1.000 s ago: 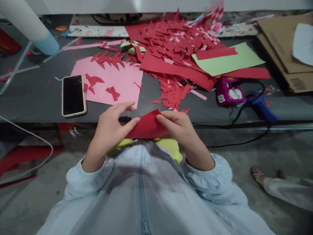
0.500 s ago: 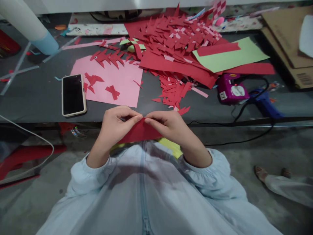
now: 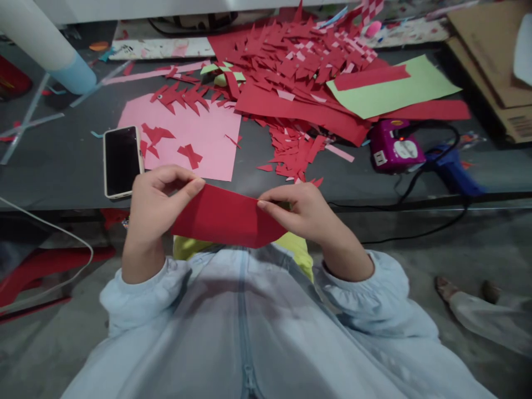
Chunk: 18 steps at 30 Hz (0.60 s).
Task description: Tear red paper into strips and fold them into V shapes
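A sheet of red paper (image 3: 226, 216) stretches between my two hands, in front of my body at the table's near edge. My left hand (image 3: 160, 202) pinches its top edge near the left end between thumb and fingers. Farther right along the same edge, my right hand (image 3: 295, 213) has it in a thumb-and-finger pinch. On the table beyond lies a pink sheet (image 3: 216, 149) bearing several red cut-out pieces (image 3: 191, 156). One red spiky cut-out (image 3: 166, 97) there has a small eye on it.
A phone (image 3: 122, 160) lies left of the pink sheet. Red paper scraps (image 3: 295, 149) are heaped at centre. A purple box (image 3: 394, 147) and a blue glue gun (image 3: 455, 169) with a black cord sit right. Cardboard (image 3: 490, 61) lies at far right; a person's foot (image 3: 446, 288) shows below.
My left hand has moved left along the paper's edge, away from my right hand, which shifted slightly right. More of the red paper now shows between them.
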Available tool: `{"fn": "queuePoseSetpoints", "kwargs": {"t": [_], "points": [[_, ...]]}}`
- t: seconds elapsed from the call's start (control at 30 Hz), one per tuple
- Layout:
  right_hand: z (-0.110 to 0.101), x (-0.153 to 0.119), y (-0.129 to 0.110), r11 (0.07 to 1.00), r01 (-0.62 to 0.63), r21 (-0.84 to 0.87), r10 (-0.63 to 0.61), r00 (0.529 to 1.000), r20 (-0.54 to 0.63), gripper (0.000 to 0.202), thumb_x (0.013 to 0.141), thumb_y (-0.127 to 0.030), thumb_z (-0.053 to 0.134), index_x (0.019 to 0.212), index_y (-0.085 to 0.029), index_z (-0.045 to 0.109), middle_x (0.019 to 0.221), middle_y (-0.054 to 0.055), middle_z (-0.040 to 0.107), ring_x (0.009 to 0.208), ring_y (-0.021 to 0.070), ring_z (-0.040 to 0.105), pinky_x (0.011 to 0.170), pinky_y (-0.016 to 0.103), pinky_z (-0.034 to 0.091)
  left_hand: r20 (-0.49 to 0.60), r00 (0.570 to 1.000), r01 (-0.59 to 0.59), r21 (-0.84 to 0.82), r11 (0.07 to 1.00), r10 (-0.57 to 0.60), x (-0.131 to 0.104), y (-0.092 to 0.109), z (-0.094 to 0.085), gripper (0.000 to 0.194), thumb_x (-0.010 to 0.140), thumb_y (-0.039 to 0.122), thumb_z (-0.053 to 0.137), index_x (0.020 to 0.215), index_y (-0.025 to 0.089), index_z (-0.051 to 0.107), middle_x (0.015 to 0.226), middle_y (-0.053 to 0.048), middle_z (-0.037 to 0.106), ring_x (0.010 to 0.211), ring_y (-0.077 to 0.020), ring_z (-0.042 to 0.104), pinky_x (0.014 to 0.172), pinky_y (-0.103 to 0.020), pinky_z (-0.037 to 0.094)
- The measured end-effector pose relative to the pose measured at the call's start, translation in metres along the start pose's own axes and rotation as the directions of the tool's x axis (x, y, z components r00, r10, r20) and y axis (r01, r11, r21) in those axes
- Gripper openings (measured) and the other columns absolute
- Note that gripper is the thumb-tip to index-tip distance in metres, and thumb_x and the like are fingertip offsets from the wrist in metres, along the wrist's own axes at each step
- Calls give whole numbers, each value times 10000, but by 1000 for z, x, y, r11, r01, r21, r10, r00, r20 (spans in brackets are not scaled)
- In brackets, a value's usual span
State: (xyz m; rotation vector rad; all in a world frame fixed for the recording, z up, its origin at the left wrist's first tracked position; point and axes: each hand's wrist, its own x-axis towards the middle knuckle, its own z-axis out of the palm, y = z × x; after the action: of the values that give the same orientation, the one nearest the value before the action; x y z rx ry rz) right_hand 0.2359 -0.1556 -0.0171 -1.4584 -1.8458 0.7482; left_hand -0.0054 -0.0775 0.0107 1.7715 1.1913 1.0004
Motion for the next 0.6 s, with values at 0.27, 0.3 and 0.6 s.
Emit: {"fn": "queuePoseSetpoints", "kwargs": {"t": [0.27, 0.3, 0.6], "points": [[-9, -14, 12, 987, -141, 81, 137, 989, 53, 251, 851, -310, 573, 709, -155, 710, 628, 34, 690, 544, 130, 573, 517, 232, 418, -55, 998, -11, -51, 999, 8, 19, -25, -32, 152, 707, 381, 845, 723, 268, 743, 689, 63, 713, 633, -121, 610, 576, -289, 499], [-9, -16, 13, 984, -146, 102, 141, 989, 52, 250, 850, -312, 577, 708, -157, 711, 627, 35, 695, 543, 132, 584, 518, 230, 428, -72, 997, 5, -70, 998, -10, 20, -26, -34, 150, 687, 363, 860, 708, 267, 747, 678, 61, 713, 619, -117, 604, 564, -285, 491], [-18, -25, 23, 992, -109, 67, 103, 991, 86, 225, 865, -331, 604, 761, -185, 739, 689, 43, 749, 579, 156, 658, 540, 244, 473, -86, 996, -9, -41, 999, 6, 16, -22, -30, 82, 715, 292, 841, 736, 279, 762, 719, 45, 727, 653, -130, 627, 594, -301, 493]]}}
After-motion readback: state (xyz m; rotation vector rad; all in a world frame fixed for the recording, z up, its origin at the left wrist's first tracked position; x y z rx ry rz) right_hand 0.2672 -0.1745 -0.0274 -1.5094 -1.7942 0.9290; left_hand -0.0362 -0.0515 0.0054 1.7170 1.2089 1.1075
